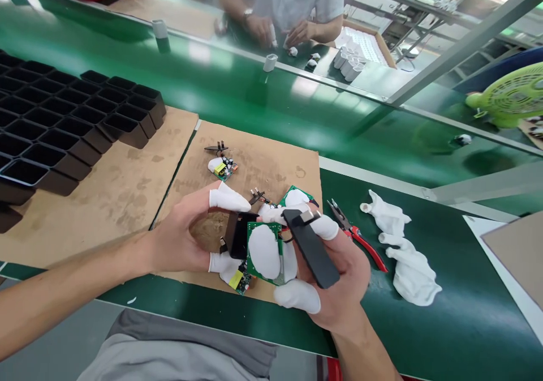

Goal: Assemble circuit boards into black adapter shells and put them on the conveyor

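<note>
My left hand, with white finger cots on the fingertips, is closed around a small black plastic case, its open end facing right. In my right hand, also in finger cots, is a green circuit board coated with a lump of white compound. The same hand holds a black plug cover with metal pins, tilted above the board. The board's left edge is at the case opening; how far it is inside I cannot tell. Beneath and beyond my hands lie other circuit boards and a plug cover.
Rows of open black cases stand on cardboard at left. Red-handled pliers and crumpled white finger cots lie at right. Behind the green conveyor, a co-worker's hands handle small white parts. A green fan stands far right.
</note>
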Action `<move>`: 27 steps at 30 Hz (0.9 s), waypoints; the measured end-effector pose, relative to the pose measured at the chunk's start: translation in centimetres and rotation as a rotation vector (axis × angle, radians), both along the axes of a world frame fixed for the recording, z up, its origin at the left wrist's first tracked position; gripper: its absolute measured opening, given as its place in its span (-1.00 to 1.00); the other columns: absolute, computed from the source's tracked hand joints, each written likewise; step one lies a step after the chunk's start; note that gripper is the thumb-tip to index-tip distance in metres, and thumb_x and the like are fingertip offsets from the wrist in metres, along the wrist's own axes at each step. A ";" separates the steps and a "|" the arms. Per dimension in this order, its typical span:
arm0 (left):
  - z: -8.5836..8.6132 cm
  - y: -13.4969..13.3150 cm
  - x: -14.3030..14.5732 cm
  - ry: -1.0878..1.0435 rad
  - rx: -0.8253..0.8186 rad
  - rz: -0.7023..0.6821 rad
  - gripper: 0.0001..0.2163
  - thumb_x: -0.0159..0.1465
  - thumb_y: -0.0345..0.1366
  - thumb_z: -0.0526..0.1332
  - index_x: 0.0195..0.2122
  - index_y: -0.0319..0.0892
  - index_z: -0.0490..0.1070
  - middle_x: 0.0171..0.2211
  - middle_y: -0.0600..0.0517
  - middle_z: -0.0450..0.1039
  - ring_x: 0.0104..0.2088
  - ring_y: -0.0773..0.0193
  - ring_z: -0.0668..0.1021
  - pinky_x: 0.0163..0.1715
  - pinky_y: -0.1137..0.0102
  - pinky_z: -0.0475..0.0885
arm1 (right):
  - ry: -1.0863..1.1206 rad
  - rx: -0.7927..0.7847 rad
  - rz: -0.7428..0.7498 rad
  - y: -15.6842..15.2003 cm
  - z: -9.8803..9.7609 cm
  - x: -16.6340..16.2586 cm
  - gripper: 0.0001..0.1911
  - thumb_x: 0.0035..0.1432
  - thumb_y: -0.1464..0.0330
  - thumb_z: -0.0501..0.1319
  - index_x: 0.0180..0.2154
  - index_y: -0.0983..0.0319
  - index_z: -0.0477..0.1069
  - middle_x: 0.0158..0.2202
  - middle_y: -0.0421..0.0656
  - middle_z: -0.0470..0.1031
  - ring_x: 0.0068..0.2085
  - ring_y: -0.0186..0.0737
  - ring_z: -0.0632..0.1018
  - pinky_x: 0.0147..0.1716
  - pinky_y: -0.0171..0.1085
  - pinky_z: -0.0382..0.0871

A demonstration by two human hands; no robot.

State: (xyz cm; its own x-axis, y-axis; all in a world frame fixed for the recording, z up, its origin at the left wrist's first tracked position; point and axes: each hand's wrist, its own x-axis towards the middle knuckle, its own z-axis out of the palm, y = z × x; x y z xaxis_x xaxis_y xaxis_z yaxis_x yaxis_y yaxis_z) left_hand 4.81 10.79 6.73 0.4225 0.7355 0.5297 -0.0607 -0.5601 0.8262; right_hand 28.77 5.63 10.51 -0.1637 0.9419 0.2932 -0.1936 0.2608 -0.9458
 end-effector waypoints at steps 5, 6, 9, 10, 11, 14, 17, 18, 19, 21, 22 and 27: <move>0.0 0.2 -0.1 0.008 0.060 -0.004 -0.33 0.11 -0.17 0.72 0.22 0.04 0.55 -0.02 -0.07 0.68 -0.10 -0.01 0.72 -0.07 0.13 0.70 | -0.079 0.058 -0.005 0.2 0.1 -0.3 -0.29 -0.04 0.23 0.77 0.12 0.00 0.60 -0.01 -0.06 0.70 0.03 0.17 0.73 0.05 0.18 0.73; 0.0 0.2 -0.1 0.001 0.069 -0.011 -0.32 0.09 -0.18 0.73 0.22 0.02 0.55 -0.01 -0.08 0.69 -0.10 -0.02 0.72 -0.08 0.12 0.70 | -0.093 0.070 0.001 0.2 0.1 -0.3 -0.29 -0.02 0.24 0.76 0.13 -0.02 0.59 0.00 -0.07 0.69 0.03 0.17 0.73 0.03 0.18 0.73; 0.0 0.2 0.0 -0.018 0.072 -0.025 -0.28 0.05 -0.19 0.75 0.23 0.01 0.56 -0.02 -0.11 0.68 -0.11 -0.05 0.72 -0.11 0.09 0.69 | -0.137 0.100 0.003 0.2 0.2 -0.3 -0.27 -0.03 0.27 0.76 0.15 -0.05 0.59 0.01 -0.08 0.67 -0.04 0.14 0.73 -0.02 0.17 0.73; 0.0 0.2 0.1 -0.021 0.071 -0.024 -0.27 0.05 -0.20 0.75 0.23 0.01 0.56 -0.03 -0.12 0.68 -0.11 -0.05 0.72 -0.11 0.08 0.69 | -0.148 0.105 -0.002 0.2 0.2 -0.3 -0.25 -0.04 0.27 0.77 0.16 -0.05 0.59 0.01 -0.07 0.67 -0.05 0.14 0.73 -0.03 0.17 0.73; 0.1 0.2 0.1 -0.023 0.074 -0.025 -0.28 0.06 -0.21 0.75 0.23 -0.01 0.56 -0.03 -0.12 0.68 -0.11 -0.05 0.71 -0.11 0.08 0.68 | -0.155 0.110 -0.008 0.2 0.2 -0.3 -0.24 -0.04 0.27 0.77 0.17 -0.05 0.59 0.02 -0.07 0.66 -0.06 0.13 0.73 -0.04 0.16 0.73; 0.3 0.2 0.1 -0.024 0.100 -0.025 -0.33 0.10 -0.25 0.74 0.21 -0.11 0.55 -0.03 -0.14 0.68 -0.09 0.02 0.71 -0.08 0.15 0.67 | -0.179 0.140 -0.016 0.2 0.3 -0.2 -0.22 -0.03 0.31 0.76 0.20 -0.08 0.59 0.03 -0.09 0.65 -0.06 0.12 0.73 -0.05 0.12 0.73; 0.6 0.2 0.1 -0.019 0.099 -0.032 -0.37 0.13 -0.25 0.72 0.18 -0.15 0.55 -0.02 -0.14 0.67 -0.07 0.06 0.71 -0.04 0.19 0.67 | -0.224 0.162 -0.025 0.2 0.2 -0.2 -0.22 -0.04 0.31 0.77 0.20 -0.06 0.60 0.03 -0.09 0.66 -0.06 0.10 0.73 -0.05 0.11 0.74; 0.6 0.2 0.1 -0.019 0.090 -0.033 -0.39 0.15 -0.25 0.71 0.18 -0.15 0.55 -0.02 -0.14 0.68 -0.07 0.06 0.72 -0.05 0.19 0.67 | -0.234 0.159 -0.026 0.2 0.1 -0.2 -0.22 -0.04 0.30 0.77 0.19 -0.04 0.61 0.03 -0.09 0.66 -0.06 0.11 0.72 -0.05 0.11 0.74; 0.6 0.1 0.0 -0.017 0.078 -0.032 -0.40 0.16 -0.25 0.70 0.18 -0.14 0.55 -0.02 -0.13 0.68 -0.07 0.06 0.72 -0.05 0.18 0.67 | -0.236 0.150 -0.029 0.1 0.1 -0.2 -0.23 -0.04 0.29 0.77 0.19 -0.04 0.60 0.03 -0.08 0.66 -0.05 0.11 0.72 -0.05 0.13 0.74; 0.6 0.1 0.1 -0.016 0.068 -0.027 -0.42 0.18 -0.27 0.69 0.18 -0.12 0.55 -0.01 -0.13 0.68 -0.07 0.05 0.72 -0.05 0.17 0.67 | -0.228 0.137 -0.027 0.0 -0.1 -0.2 -0.24 -0.02 0.28 0.77 0.19 -0.05 0.60 0.04 -0.09 0.66 -0.04 0.11 0.72 -0.03 0.16 0.74; 0.6 0.0 0.1 -0.014 0.070 -0.024 -0.42 0.17 -0.27 0.69 0.17 -0.12 0.54 -0.01 -0.13 0.68 -0.07 0.05 0.72 -0.05 0.17 0.67 | -0.224 0.139 -0.022 0.0 -0.2 -0.2 -0.23 -0.01 0.28 0.76 0.20 -0.06 0.59 0.05 -0.09 0.66 -0.03 0.11 0.72 -0.02 0.17 0.74; 0.4 0.1 0.2 -0.010 0.069 -0.016 -0.38 0.13 -0.23 0.71 0.18 -0.05 0.54 -0.04 -0.12 0.68 -0.11 0.02 0.72 -0.10 0.11 0.69 | -0.243 0.140 -0.008 -0.1 -0.6 -0.3 -0.22 0.02 0.27 0.75 0.24 -0.08 0.57 0.09 -0.05 0.68 0.03 0.17 0.72 0.08 0.26 0.69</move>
State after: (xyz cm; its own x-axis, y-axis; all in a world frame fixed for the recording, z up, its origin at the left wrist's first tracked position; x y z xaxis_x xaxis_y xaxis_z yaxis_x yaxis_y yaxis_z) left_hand 4.99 10.86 7.14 0.4285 0.6899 0.5835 -0.0787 -0.6149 0.7847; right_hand 28.52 5.55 9.94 -0.2379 0.8966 0.3734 0.0373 0.3926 -0.9190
